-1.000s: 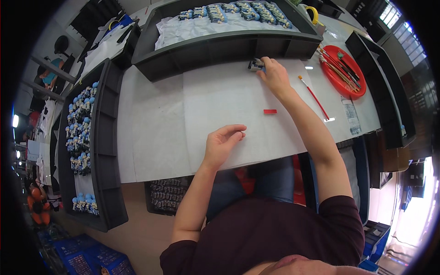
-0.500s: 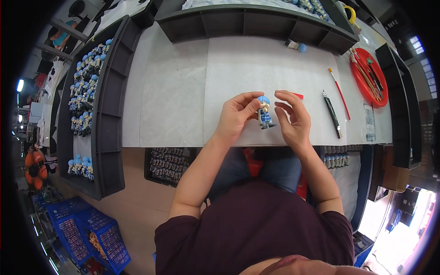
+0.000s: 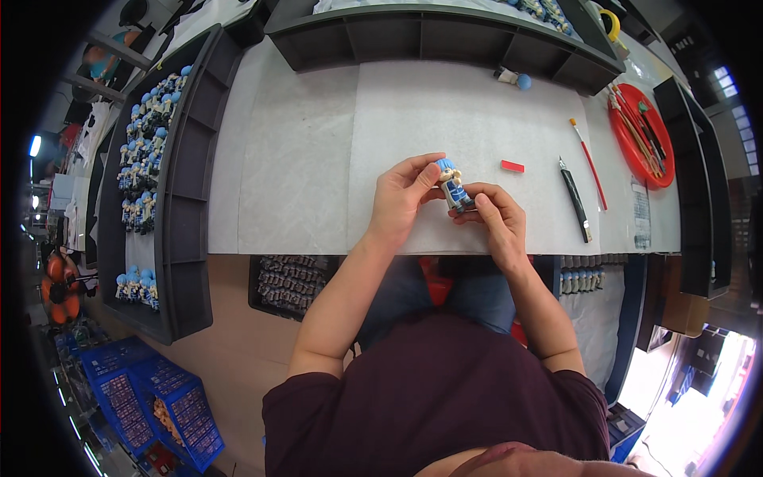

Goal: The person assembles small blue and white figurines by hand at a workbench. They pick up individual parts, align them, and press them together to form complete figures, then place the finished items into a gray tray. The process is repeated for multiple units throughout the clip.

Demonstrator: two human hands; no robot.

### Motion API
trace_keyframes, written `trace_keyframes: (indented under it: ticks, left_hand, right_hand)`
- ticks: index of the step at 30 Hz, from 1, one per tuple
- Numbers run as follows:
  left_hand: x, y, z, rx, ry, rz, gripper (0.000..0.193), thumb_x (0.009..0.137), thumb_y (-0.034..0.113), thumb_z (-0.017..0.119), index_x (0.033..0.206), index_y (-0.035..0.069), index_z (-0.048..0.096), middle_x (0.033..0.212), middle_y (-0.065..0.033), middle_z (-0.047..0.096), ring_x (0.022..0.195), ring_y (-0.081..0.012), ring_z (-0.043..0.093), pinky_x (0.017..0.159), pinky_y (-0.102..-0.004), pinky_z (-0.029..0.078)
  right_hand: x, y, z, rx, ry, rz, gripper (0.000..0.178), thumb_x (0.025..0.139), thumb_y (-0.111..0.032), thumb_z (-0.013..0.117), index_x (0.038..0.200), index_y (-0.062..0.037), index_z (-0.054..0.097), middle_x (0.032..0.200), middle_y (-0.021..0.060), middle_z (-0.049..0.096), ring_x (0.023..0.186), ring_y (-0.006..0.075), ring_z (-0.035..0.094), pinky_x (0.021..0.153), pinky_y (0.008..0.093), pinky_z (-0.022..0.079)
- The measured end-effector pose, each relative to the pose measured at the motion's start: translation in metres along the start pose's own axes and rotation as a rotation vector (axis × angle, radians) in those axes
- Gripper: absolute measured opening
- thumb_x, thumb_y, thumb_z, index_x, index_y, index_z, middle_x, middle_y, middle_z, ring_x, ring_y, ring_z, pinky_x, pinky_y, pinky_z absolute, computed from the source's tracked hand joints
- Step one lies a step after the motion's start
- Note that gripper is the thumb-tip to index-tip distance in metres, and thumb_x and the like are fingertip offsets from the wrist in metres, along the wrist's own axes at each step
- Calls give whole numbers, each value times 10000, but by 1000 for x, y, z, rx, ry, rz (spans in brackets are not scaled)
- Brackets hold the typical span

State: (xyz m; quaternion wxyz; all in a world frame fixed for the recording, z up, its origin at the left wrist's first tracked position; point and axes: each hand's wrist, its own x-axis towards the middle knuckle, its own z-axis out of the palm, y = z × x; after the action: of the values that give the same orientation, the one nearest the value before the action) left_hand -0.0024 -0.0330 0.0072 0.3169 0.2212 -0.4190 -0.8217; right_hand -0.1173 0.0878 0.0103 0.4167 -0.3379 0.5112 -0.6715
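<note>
Between my two hands is a small toy figurine (image 3: 455, 189) with blue hair and a blue and white outfit, tilted a little. My left hand (image 3: 404, 195) pinches it by the head between thumb and fingers. At its feet, my right hand (image 3: 499, 220) has closed its thumb and fingers around the dark shoes. A small red block (image 3: 513, 166) lies on the white sheet just beyond my right hand. Farther right are a black pen-shaped knife (image 3: 574, 199) and a thin red paintbrush (image 3: 589, 163).
Left stands a grey crate (image 3: 187, 167) of similar figurines; another grey crate (image 3: 445, 41) spans the back, with one figurine (image 3: 513, 78) lying before it. A red dish (image 3: 669, 168) with brushes sits at right, beside a dark tray (image 3: 699, 183). Blue baskets (image 3: 151, 397) stand lower left.
My right hand has come in from the side and taken hold of the figurine's feet. The figurine has shifted slightly left and tilted. The red block now shows fully.
</note>
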Motion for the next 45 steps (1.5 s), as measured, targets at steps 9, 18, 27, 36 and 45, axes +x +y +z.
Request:
trace_keyframes:
  ticks: [9, 18, 27, 36, 45]
  left_hand:
    - [-2, 1, 0, -11, -7, 5, 257, 877, 127, 583, 1090, -16, 584, 947, -93, 633, 843, -153, 610, 735, -298, 525]
    - [-2, 0, -3, -35, -58, 3, 251, 891, 135, 556, 1104, 11, 596, 949, -82, 645, 873, -151, 607, 780, -328, 508]
    - [-2, 1, 1, -15, -64, -25, 286, 919, 128, 500, 1175, 9, 546, 1076, -149, 616, 966, -186, 604, 829, -317, 498]
    - [-3, -3, -4, 80, -68, 30, 336, 868, 20, 549, 1203, 29, 524, 1084, -131, 601, 987, -207, 597, 845, -325, 502]
    - [-3, -2, -1, -15, -156, 90, 384, 868, -43, 489, 1243, 41, 480, 1148, -143, 565, 1083, -250, 554, 893, -367, 506]
  right_hand:
    - [-2, 5, -1, -33, 5, -45, 293, 863, -51, 580, 1119, 63, 493, 965, 146, 598, 855, 189, 615, 736, 306, 528]
    - [-2, 5, 0, -33, 12, -38, 322, 850, -41, 596, 1133, 60, 480, 967, 146, 581, 866, 190, 610, 740, 302, 527]
    - [-5, 12, 1, -104, 121, -189, 385, 761, 81, 638, 1116, 44, 493, 1023, 113, 538, 877, 158, 590, 753, 282, 514]
    - [-3, 13, -3, -101, 140, -261, 371, 784, 79, 576, 1140, 32, 484, 1088, 108, 536, 916, 154, 560, 802, 281, 481]
    - [-4, 6, 0, -42, 124, -148, 324, 864, -41, 571, 1167, 19, 473, 1082, 114, 551, 954, 162, 552, 824, 295, 465]
